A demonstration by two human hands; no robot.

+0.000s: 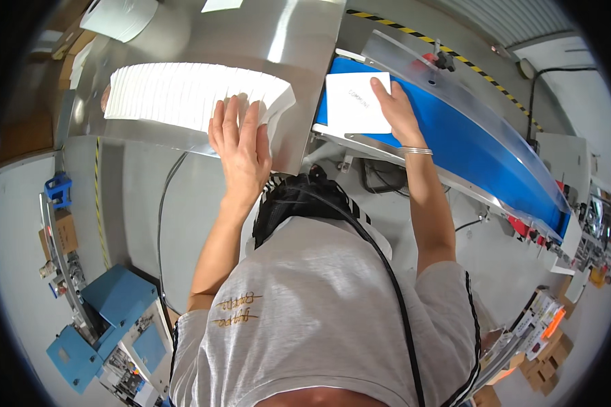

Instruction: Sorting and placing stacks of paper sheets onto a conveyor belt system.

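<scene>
A row of white folded pieces (170, 95) stood on the steel table (214, 41), your left hand (239, 146) spread open on its right end. Gold lettering (236, 309) marked your grey shirt (326, 292). A white packet (349, 115), faintly printed, lay at the blue belt (455, 146) under your right hand's (399, 115) thumb; whether you gripped it, I couldn't tell.

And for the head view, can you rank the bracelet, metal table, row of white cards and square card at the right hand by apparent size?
Largest to smallest:
1. Metal table
2. Row of white cards
3. Square card
4. Bracelet
</scene>
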